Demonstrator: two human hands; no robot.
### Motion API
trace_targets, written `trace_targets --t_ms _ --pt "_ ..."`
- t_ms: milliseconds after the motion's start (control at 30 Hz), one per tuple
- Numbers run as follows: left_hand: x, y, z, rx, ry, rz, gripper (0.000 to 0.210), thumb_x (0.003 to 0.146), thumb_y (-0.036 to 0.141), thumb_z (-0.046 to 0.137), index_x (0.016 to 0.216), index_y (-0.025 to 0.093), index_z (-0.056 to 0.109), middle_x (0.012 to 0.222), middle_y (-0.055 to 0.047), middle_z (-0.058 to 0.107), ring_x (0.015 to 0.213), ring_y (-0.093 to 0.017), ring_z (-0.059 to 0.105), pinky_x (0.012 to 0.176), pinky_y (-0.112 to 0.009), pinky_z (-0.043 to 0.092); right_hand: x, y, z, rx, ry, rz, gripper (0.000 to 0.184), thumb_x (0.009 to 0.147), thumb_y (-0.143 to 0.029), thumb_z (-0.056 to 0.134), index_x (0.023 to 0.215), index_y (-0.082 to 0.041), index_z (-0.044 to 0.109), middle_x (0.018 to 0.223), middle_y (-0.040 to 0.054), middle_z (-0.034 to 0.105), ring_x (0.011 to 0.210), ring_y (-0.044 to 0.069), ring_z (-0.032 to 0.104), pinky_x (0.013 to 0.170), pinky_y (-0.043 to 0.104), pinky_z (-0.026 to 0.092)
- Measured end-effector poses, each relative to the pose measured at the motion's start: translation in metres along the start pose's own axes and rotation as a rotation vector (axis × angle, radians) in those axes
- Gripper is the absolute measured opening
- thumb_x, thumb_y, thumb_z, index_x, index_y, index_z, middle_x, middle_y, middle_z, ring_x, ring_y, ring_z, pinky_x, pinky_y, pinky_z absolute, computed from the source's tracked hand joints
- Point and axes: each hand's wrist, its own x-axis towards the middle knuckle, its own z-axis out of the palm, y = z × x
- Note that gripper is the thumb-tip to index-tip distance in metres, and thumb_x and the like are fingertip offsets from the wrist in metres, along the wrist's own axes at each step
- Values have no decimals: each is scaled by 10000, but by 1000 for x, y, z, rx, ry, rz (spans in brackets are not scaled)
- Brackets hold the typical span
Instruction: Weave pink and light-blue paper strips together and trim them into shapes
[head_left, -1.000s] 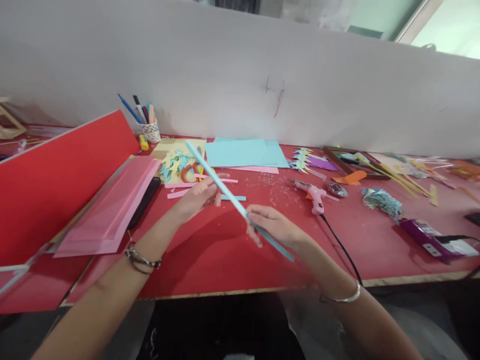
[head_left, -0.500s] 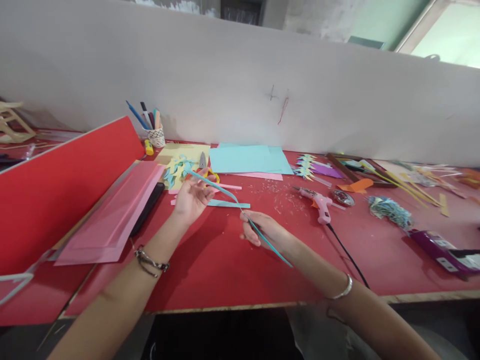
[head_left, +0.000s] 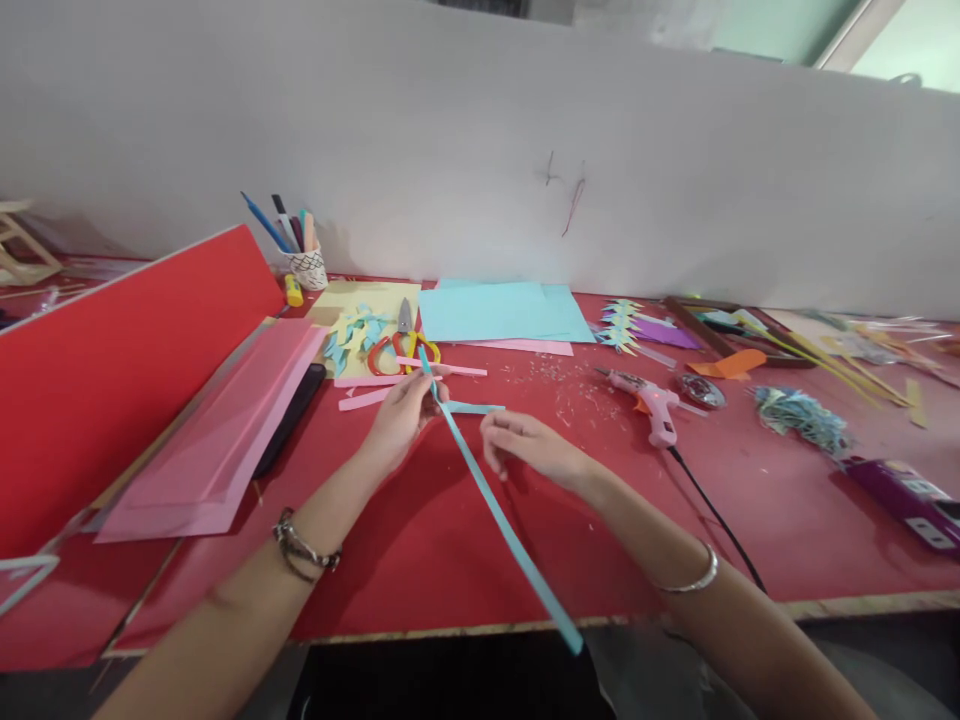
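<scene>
A long light-blue paper strip [head_left: 501, 522] is pinched near its upper end in my left hand [head_left: 401, 420]. The rest of the strip slants down to the right, past the table's front edge. My right hand [head_left: 529, 447] is just right of the strip, apart from it, its fingers loosely bent with nothing seen in them. Behind my left hand lie pink paper strips [head_left: 457, 368] and another light-blue strip [head_left: 474, 408], partly hidden. Scissors [head_left: 405, 318] with red-and-yellow handles lie just beyond.
Light-blue sheets [head_left: 495, 312] lie at the back. On the right are a pink glue gun [head_left: 658, 405] with a black cable, a tangled paper bundle [head_left: 801, 415] and a purple device [head_left: 904, 500]. Pink sheets [head_left: 217, 440] lean left, near a pen cup [head_left: 307, 268].
My right hand has let go of the strip. The strip has swung into a straighter line toward the front edge, and my left hand has turned and closed on its upper end.
</scene>
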Motion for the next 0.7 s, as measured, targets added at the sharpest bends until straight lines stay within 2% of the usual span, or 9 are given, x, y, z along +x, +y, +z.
trace_targets --t_ms 67,133,233,300,467,567,700 --pt "-8 -3 7 163 -85 -3 119 749 233 496 734 159 587 496 53 506 467 -69 445 468 -172 364 2 2 -1 17 188 -81 338 721 -508 516 679 -195 396 509 -84 463 428 45 419 454 193 340" --pt "-17 -7 15 395 -221 16 168 761 262 456 682 165 569 465 57 487 444 -82 428 464 -195 349 4 3 -2 12 306 -137 345 709 -513 517 663 -199 381 492 -94 430 412 41 386 437 192 319" --pt "-28 -11 23 622 -383 119 282 785 313 405 561 172 504 466 47 487 444 -85 421 481 -208 336 4 4 -1 -31 350 -182 345 692 -507 526 629 -195 395 475 -91 425 403 39 371 422 194 295" --pt "-32 -14 26 680 -431 152 334 804 352 374 545 173 488 476 38 494 447 -88 433 482 -211 336 3 4 1 -60 342 -183 338 695 -495 524 598 -191 412 450 -89 417 394 39 363 413 195 279" --pt "-34 -19 25 615 -370 102 387 811 450 348 577 177 493 468 31 478 404 -97 439 431 -215 343 1 6 -1 8 296 -141 331 722 -460 509 556 -182 437 443 -71 433 402 45 384 422 201 293" --pt "-33 -19 25 599 -320 149 406 803 469 364 572 173 519 455 32 466 405 -98 425 427 -216 342 1 8 -1 93 275 -158 322 724 -453 509 565 -180 447 471 -62 454 425 47 398 443 204 305" --pt "-32 -19 24 610 -283 222 394 803 431 402 562 159 556 492 13 522 472 -107 458 467 -211 361 3 11 2 74 213 -170 329 725 -464 510 579 -172 462 450 -74 415 425 43 365 453 203 297"
